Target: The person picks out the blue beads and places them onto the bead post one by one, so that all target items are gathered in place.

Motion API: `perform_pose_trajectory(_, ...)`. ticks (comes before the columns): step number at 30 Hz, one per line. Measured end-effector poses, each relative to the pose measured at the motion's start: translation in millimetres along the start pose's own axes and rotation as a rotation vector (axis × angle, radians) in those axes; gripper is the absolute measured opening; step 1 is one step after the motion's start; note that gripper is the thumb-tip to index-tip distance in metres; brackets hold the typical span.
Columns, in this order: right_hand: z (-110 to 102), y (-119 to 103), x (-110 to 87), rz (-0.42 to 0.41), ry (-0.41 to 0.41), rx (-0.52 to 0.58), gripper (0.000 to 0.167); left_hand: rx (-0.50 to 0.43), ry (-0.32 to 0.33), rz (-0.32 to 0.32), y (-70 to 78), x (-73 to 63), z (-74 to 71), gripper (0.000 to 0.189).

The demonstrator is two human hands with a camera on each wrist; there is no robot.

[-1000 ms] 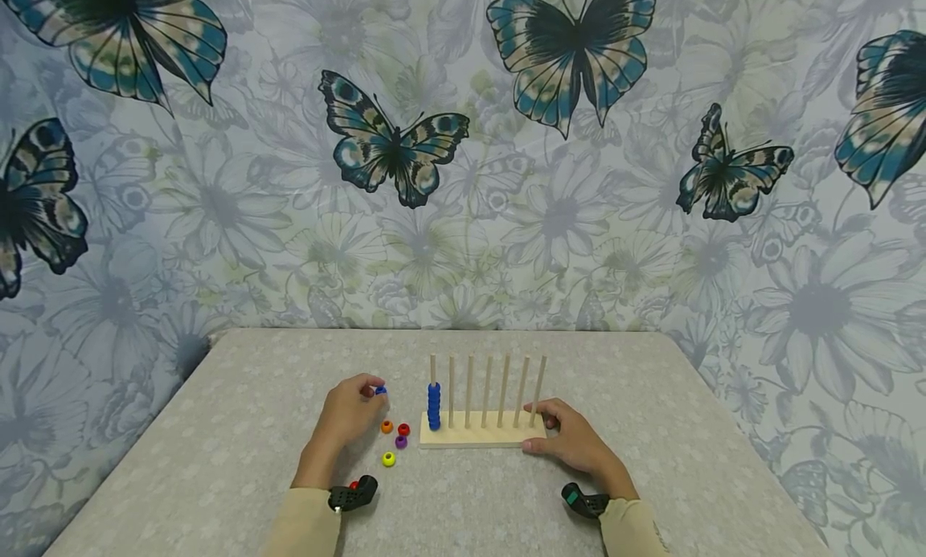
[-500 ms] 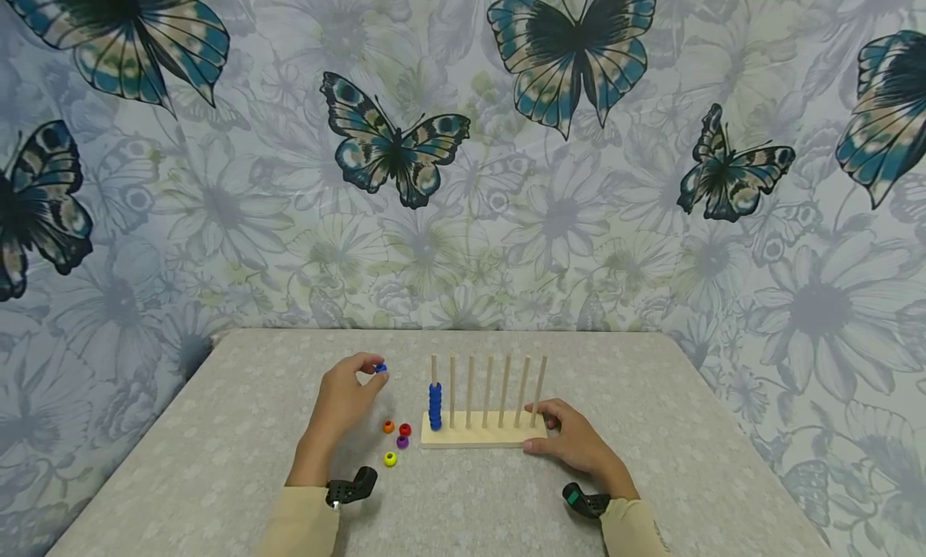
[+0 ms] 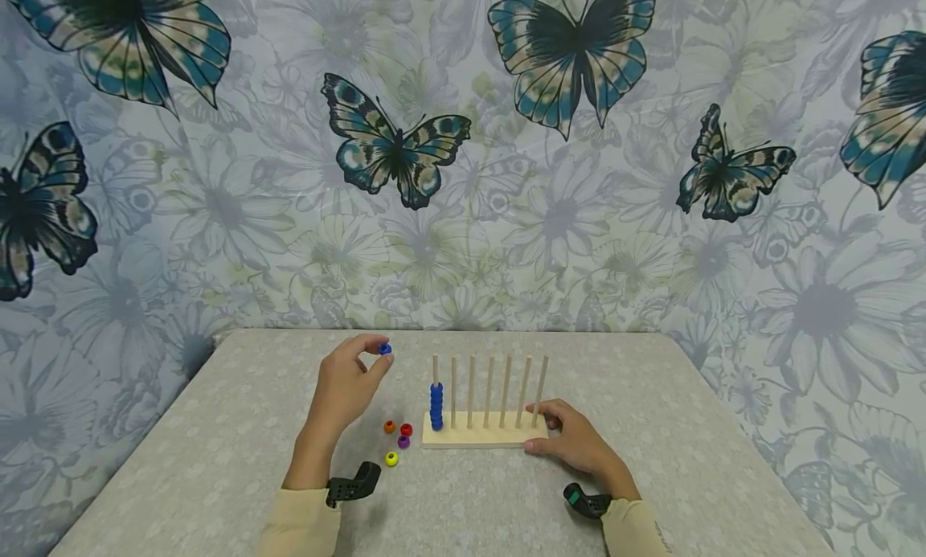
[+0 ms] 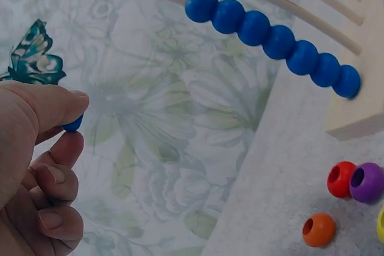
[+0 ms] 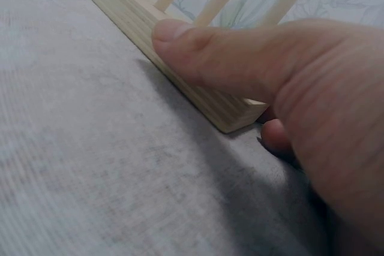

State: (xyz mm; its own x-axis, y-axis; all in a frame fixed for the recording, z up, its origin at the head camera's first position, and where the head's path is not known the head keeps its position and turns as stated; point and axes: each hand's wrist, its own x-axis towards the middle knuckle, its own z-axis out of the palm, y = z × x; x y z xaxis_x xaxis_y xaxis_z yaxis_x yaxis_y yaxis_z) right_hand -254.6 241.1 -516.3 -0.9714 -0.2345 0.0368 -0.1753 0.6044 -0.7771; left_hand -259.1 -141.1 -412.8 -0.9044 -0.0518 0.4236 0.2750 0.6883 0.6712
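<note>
Between thumb and index finger my left hand (image 3: 349,384) pinches a blue bead (image 3: 385,349), raised to the left of the wooden peg rack (image 3: 481,438). In the left wrist view only a sliver of that bead (image 4: 73,125) shows between the fingertips. Several blue beads (image 3: 436,407) are stacked on the rack's leftmost peg, whose upper end stays bare. The other pegs carry no beads. My right hand (image 3: 575,440) grips the right end of the rack's base, thumb along the front side in the right wrist view, other fingers behind.
Loose beads lie on the table left of the rack: orange (image 3: 390,427), red (image 3: 407,430), purple (image 3: 403,442) and yellow (image 3: 391,459). A patterned cloth covers the table (image 3: 217,460). Behind it rises a wall (image 3: 564,276) with butterflies.
My left hand has lifted the blue bead up from near the table, away from the loose beads. The right hand keeps its grip on the rack.
</note>
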Motion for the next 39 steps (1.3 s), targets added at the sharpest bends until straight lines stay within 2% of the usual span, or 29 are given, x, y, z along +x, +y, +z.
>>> perform_pose_trajectory(11, 0.2, -1.4, -0.9, -0.007, 0.001, -0.009, 0.062, -0.047, 0.026, 0.038, 16.5, -2.3, -7.6, 0.027)
perform_pose_trajectory(26, 0.8, 3.4, 1.9, -0.022, -0.005, 0.020, 0.062, -0.125, 0.137, 0.202, 44.6, -8.4, -8.0, 0.025)
perform_pose_trajectory(31, -0.1, 2.5, 0.6, -0.023, -0.003, 0.019, 0.062, -0.134, 0.128, 0.224, 52.8, -10.1, -5.1, 0.024)
perform_pose_trajectory(39, 0.1, 2.2, 0.9, -0.011, -0.003, 0.027, 0.060, -0.127, 0.075, 0.245, 55.6, -11.0, 9.6, 0.024)
